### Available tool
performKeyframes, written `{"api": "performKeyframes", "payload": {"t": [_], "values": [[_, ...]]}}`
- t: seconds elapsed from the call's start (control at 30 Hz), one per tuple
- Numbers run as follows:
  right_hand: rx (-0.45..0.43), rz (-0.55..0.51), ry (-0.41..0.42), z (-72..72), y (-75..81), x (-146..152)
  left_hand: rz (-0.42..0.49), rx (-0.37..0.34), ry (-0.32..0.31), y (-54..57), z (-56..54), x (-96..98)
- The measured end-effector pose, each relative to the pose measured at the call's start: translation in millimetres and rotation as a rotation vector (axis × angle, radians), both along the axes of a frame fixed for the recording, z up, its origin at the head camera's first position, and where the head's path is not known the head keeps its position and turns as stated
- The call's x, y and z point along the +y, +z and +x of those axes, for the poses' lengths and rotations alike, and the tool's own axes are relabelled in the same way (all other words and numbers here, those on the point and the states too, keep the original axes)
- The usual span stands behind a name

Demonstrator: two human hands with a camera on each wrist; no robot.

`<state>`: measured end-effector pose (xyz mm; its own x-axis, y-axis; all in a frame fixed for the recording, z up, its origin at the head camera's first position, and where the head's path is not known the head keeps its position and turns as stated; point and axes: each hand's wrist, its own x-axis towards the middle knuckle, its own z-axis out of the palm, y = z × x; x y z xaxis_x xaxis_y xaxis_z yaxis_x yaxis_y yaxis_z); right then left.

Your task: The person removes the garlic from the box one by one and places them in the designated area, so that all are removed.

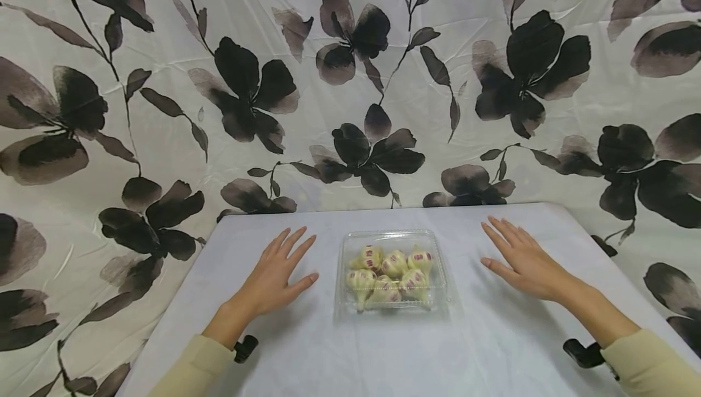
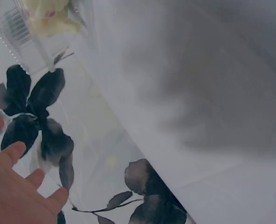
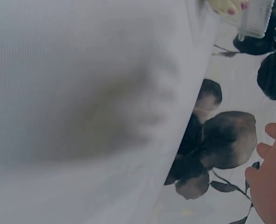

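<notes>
Left hand (image 1: 276,278) and right hand (image 1: 526,266): your fingers are straight and spread, holding nothing. Clear plastic box (image 1: 390,237) sits between your two hands, right of your left fingers and left of your right fingers, apart from both; your left thumb tip is the nearer one. Yellow bundles (image 1: 394,263) with reddish marks lie in the box, also between both sets of fingers. White table (image 1: 306,354) lies under your fingers, their shadows on it; flowered cloth (image 1: 350,193) hangs beyond your fingertips.
</notes>
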<state>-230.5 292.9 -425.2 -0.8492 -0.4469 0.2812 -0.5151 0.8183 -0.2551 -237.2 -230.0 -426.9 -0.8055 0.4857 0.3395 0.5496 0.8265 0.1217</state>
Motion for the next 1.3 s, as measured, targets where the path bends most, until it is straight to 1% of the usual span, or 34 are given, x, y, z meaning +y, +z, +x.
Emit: {"api": "performKeyframes", "payload": {"t": [0.17, 0.4, 0.53, 0.67, 0.8, 0.97, 1.3], "values": [[-0.021, -0.05, -0.002, 1.2, -0.7, -3.9, 0.071, -0.081, -0.032, -1.7, 1.9, 1.9], [-0.137, -0.128, -0.008, 1.9, -5.1, -8.8, 0.159, -0.179, -0.031, -2.6, 6.4, 5.6], [-0.188, -0.179, 0.001, 4.3, -7.9, -12.5, 0.202, -0.23, -0.033, -5.0, 8.4, 7.7], [-0.228, -0.211, -0.002, 6.9, -9.0, -15.7, 0.232, -0.266, -0.042, -8.2, 8.5, 8.5], [-0.233, -0.229, 0.003, 7.8, -8.7, -18.1, 0.272, -0.302, -0.053, -11.0, 7.8, 9.2], [-0.23, -0.252, 0.02, 6.3, -10.3, -21.6, 0.328, -0.364, -0.055, -12.6, 8.5, 9.8], [-0.253, -0.285, 0.035, 7.0, -13.7, -29.2, 0.388, -0.443, -0.062, -19.3, 8.7, 13.4]]}}
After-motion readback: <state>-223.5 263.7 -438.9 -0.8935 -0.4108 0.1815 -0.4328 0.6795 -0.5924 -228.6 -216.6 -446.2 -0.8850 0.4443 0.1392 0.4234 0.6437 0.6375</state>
